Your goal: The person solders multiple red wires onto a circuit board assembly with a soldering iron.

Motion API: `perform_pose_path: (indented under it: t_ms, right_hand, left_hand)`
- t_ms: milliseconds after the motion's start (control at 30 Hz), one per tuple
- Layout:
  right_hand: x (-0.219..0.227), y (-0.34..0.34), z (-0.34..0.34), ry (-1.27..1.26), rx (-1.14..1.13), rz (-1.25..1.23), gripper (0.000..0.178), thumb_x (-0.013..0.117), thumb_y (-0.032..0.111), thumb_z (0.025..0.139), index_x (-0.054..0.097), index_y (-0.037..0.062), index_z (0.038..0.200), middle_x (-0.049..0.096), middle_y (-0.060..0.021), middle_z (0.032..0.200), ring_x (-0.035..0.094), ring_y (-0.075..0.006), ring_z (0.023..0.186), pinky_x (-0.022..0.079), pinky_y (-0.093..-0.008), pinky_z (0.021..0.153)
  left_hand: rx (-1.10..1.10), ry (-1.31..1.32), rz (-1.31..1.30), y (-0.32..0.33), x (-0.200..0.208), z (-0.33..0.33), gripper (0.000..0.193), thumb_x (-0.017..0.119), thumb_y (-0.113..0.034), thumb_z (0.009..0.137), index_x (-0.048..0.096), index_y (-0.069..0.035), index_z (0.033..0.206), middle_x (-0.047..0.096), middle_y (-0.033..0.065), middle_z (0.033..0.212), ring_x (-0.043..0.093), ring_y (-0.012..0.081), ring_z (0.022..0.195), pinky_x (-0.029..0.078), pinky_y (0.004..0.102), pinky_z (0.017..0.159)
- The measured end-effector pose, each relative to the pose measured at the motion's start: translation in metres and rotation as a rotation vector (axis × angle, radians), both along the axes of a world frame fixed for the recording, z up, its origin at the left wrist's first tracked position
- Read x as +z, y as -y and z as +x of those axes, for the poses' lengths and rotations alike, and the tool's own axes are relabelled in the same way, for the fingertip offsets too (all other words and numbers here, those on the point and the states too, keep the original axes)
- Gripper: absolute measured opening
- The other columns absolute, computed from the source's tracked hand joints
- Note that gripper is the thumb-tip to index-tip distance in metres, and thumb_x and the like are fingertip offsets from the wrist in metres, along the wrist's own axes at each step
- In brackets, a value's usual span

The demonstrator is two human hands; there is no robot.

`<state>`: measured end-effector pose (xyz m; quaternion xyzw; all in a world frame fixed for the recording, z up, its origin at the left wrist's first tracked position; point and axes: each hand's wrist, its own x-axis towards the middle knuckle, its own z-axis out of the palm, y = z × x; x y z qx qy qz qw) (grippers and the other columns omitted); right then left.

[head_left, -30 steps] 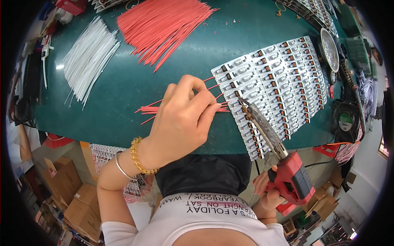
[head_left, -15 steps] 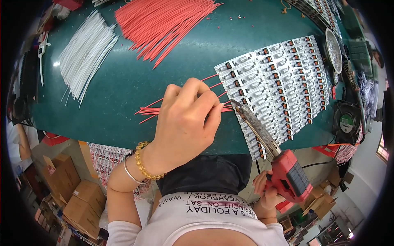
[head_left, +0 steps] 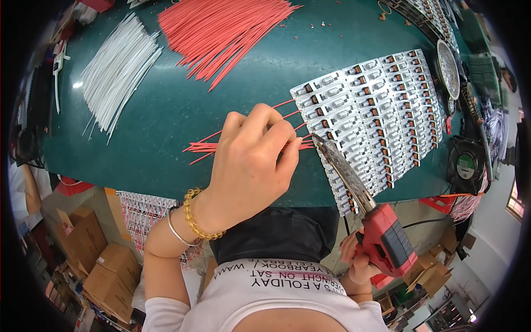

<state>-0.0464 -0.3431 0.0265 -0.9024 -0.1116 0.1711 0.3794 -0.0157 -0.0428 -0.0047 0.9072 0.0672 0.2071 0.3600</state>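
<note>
On the dark green workbench (head_left: 166,127), the left hand (head_left: 249,166) pinches a bunch of thin red wires (head_left: 207,147) near the front edge, their ends meeting a sheet of small silver circuit boards (head_left: 376,116). The right hand (head_left: 358,260) grips a red-handled soldering iron (head_left: 381,238), its tip touching the sheet's left edge.
</note>
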Motion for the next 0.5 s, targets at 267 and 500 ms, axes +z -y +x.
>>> perform_pose_path:
  t_ms: [267,500]
  right_hand:
    - [-0.024,0.026,-0.005,0.063,0.032,0.296,0.08,0.068,0.058,0.082,0.048,-0.0045,0.127,0.047,0.0016,0.051,0.048,-0.0125,0.041,0.044,-0.0266,0.046]
    - [-0.018,0.015,-0.001,0.056,0.054,0.388,0.082,0.061,0.06,0.086,0.045,-0.0043,0.134,0.046,0.0024,0.052,0.047,-0.0114,0.042,0.042,-0.0264,0.046]
  left_hand:
    - [-0.002,0.001,0.007,0.0,0.002,0.0,0.011,0.072,-0.003,0.076,0.06,-0.005,0.079,0.055,0.0045,0.084,0.046,0.0227,0.068,0.038,0.0344,0.066]
    - [0.071,-0.019,-0.102,0.003,0.007,0.0,0.012,0.075,-0.001,0.074,0.065,-0.005,0.079,0.059,0.0065,0.089,0.051,0.0208,0.074,0.041,0.0309,0.065]
